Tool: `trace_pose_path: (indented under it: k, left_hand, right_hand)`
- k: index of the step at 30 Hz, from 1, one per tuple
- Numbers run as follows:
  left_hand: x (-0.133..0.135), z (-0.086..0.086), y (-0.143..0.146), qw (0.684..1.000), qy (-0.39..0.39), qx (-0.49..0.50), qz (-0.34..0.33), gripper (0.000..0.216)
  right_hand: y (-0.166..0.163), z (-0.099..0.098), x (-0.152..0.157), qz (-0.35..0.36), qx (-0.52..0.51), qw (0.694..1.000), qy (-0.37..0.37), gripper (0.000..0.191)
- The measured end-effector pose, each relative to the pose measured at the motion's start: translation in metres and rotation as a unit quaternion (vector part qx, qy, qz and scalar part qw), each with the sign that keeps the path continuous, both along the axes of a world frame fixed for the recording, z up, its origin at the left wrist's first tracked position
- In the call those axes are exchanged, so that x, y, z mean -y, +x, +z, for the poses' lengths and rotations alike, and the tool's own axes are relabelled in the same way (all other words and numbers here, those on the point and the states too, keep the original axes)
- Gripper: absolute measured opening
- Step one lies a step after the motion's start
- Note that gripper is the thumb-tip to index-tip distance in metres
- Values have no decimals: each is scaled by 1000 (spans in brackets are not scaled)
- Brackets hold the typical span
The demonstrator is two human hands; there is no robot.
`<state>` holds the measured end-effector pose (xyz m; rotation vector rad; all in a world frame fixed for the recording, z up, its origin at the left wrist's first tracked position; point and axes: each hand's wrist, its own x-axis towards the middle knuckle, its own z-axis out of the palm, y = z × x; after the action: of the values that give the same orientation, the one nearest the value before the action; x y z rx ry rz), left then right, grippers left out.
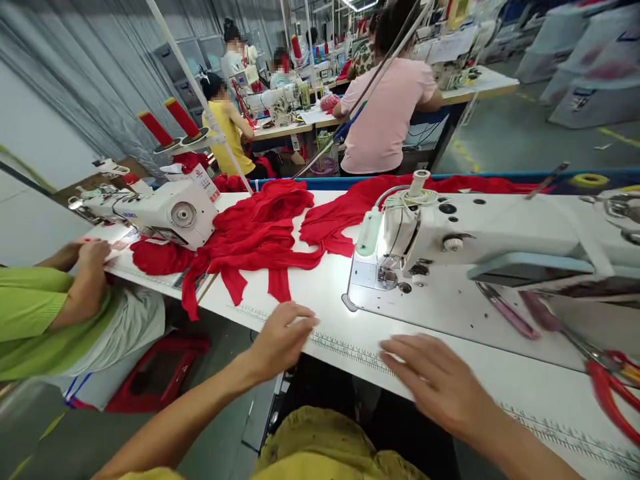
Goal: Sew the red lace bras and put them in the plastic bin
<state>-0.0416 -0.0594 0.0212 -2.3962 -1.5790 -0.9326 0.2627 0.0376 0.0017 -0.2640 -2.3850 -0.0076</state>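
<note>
My left hand [284, 337] hovers at the table's front edge, above the printed ruler strip [340, 345]. Its fingers are loosely bent and slightly apart, with nothing visible in them. To the right, my right hand [440, 380] is over the same edge, slightly blurred, fingers stretched out and holding nothing. Between and beyond both hands is a white sewing machine [400, 230], its lamp shining on the needle plate [373, 275]. A heap of red fabric [260, 227] lies left of the machine, with strip ends hanging towards my left hand. More red fabric [335, 223] lies behind the needle area.
Pink-handled snips [515, 317] and red-handled scissors [613, 393] lie at the right. On the left, a co-worker in green [40, 320] has both hands by another sewing machine [160, 210]. Red thread cones [183, 120] stand above it. Other people sit at machines further back.
</note>
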Motion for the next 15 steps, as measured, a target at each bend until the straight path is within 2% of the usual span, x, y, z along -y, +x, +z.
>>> trace_pose_path:
  k: [2,5,7,10,13,15]
  left_hand:
    - [4,7,-27,998,5,15,67,23]
    - [-8,12,-55,992,19,22,121,20]
    - [-31,11,-68,990,25,25,139,18]
    - [-78,7,-76,985,20,25,171,20]
    - [-119,5,-74,983,-7,18,185,14]
    - [-130,8,-70,984,-22,18,178,10]
  right_hand:
    - [-50,12,-7,86,0,994,65,23]
    - [-90,9,-15,112,-10,992,62,17]
    - [-96,0,-19,103,-16,994,25,18]
    - [-89,-10,-22,70,-27,997,-30,24]
    - [-83,-11,-23,41,-41,996,-71,28]
    - [-83,-9,-24,35,-45,994,-91,28]
